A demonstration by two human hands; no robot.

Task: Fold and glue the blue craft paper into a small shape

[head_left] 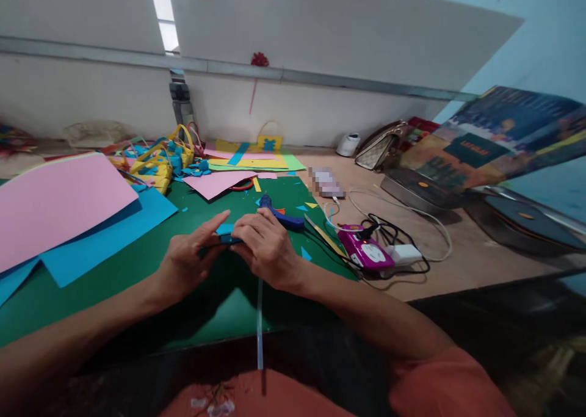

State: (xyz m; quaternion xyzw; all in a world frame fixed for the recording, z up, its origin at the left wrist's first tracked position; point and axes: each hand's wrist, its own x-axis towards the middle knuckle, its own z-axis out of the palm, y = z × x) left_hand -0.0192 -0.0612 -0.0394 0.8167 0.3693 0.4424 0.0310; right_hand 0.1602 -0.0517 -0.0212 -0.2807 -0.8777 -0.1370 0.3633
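Note:
Both hands meet over the green mat, around a small folded blue paper piece [225, 237]. My left hand [190, 261] pinches its left end, with the thumb raised alongside. My right hand [265, 246] is closed on its right end, and its fingers hide part of the piece. Just beyond the right hand lies a blue glue gun [286, 220], nozzle pointing away and handle to the right; the hand covers part of its body. A translucent glue stick [260, 325] runs from below the right hand toward my body, past the table edge.
Pink sheets [68, 203] and blue paper [105, 240] lie on the green mat [151, 301] at left. Small yellow and blue paper bags [158, 166] pile up behind. Right of the mat are a purple power socket [366, 249], cables and a phone [327, 183]. Paper scraps dot the mat.

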